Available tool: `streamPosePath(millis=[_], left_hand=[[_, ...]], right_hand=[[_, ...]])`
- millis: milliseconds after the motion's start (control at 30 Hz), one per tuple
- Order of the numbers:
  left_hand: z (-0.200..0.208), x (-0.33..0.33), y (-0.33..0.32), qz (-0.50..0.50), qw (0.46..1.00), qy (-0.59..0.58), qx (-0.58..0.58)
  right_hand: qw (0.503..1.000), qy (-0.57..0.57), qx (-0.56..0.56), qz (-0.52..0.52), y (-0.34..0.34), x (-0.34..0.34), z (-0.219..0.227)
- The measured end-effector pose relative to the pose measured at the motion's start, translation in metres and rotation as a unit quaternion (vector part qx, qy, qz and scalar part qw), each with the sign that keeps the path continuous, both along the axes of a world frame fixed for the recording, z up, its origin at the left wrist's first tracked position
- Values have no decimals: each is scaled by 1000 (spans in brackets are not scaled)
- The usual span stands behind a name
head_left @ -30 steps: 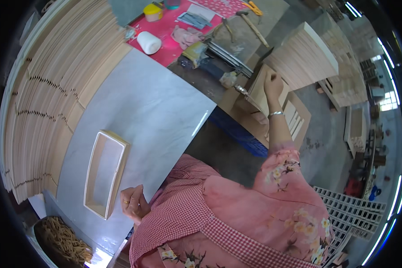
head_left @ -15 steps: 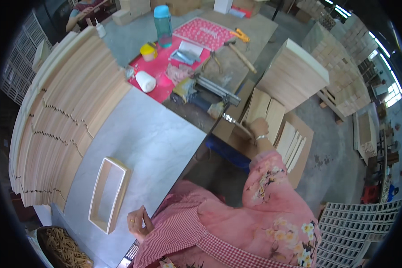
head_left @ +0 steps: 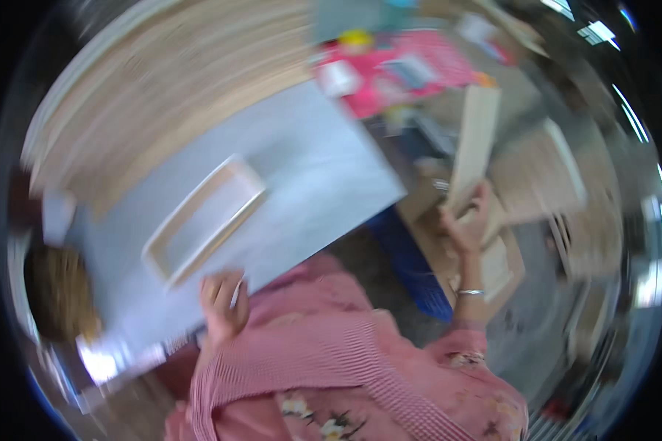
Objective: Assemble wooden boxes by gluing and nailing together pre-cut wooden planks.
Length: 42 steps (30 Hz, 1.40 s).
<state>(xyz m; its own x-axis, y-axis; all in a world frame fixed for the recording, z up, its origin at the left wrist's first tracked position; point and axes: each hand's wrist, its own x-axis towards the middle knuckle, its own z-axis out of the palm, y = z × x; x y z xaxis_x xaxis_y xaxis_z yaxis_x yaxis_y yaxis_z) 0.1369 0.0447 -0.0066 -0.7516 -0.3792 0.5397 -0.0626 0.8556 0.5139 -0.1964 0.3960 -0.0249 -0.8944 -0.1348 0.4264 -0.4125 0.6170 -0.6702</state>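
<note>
Raised upright in my right hand (head_left: 468,220) is a pale wooden board (head_left: 476,136), gripped near its lower end. My left hand (head_left: 224,305) is closed at the table's near edge. A thin, whitish thing shows at its fingers, too blurred to name. Just beyond that hand, a rectangular wooden frame (head_left: 219,234) lies at a slant on the grey tabletop (head_left: 324,162), apart from the fingers. Below my right hand more pale boards (head_left: 496,268) lie in a cardboard box. Motion blurs much of the view.
A long row of stacked wooden pieces (head_left: 176,88) lines the table's far left. Beyond the table are a pink mat (head_left: 449,59), a white bottle (head_left: 340,79) and a dark tool (head_left: 423,140). A bin of wood bits (head_left: 62,294) stands at left.
My right hand has come up from the box with a board in it. The view has turned, so the table and frame appear rotated. My left hand remains by the near edge.
</note>
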Motion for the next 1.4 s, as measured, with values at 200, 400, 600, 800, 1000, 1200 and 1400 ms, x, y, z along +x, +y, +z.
streamPosePath(millis=[200, 400, 600, 800, 1000, 1200, 1400], left_hand=[[1, 60, -25, 236, 972, -3, 1], [-16, 98, -31, 388, 910, -39, 143], [-11, 82, -55, 378, 901, -22, 210], [-1, 77, -67, 369, 899, -41, 232], [0, 73, -66, 378, 901, -83, 196], [4, 72, -65, 387, 902, -146, 126], [9, 70, -66, 390, 895, -186, 111]], right_hand=[[896, -19, 140, 422, -159, 25, 69], [744, 81, 226, 624, -281, 42, 90], [677, 144, 265, 671, -340, 59, 94], [649, 148, 264, 698, -367, 54, 83], [640, 144, 307, 690, -377, 50, 78], [632, 139, 312, 696, -378, 46, 67], [631, 150, 312, 694, -378, 43, 59]])
